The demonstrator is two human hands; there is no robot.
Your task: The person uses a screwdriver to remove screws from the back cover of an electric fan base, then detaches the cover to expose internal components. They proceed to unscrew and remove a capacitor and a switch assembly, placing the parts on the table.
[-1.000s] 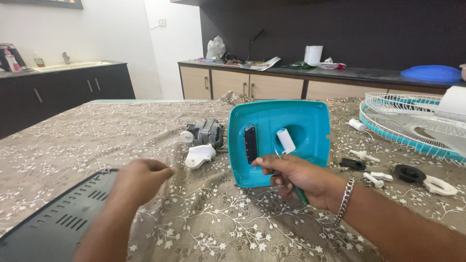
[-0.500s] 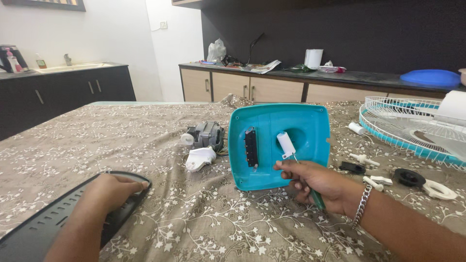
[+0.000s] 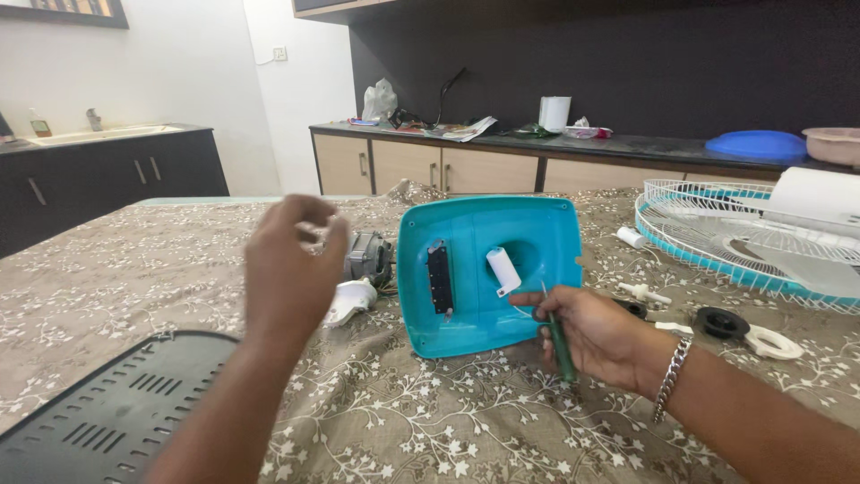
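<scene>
Both hands up: right [image 3: 596, 332] grips screwdriver [image 3: 559, 341], left [image 3: 291, 269] empty.

Your right hand [image 3: 596, 333] held a green-handled screwdriver [image 3: 560, 345] against a teal cover [image 3: 488, 269] carrying a black switch strip [image 3: 439, 280] and white capacitor [image 3: 503, 270]. Cloth [image 3: 430, 412] was brown with white floral print. Grille panel [image 3: 98, 417] was black. Fan guard [image 3: 717, 229] was white with a teal rim.

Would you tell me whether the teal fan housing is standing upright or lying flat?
Upright: the teal housing stands on its lower edge on the tablecloth, hollow inside facing the camera.
</scene>
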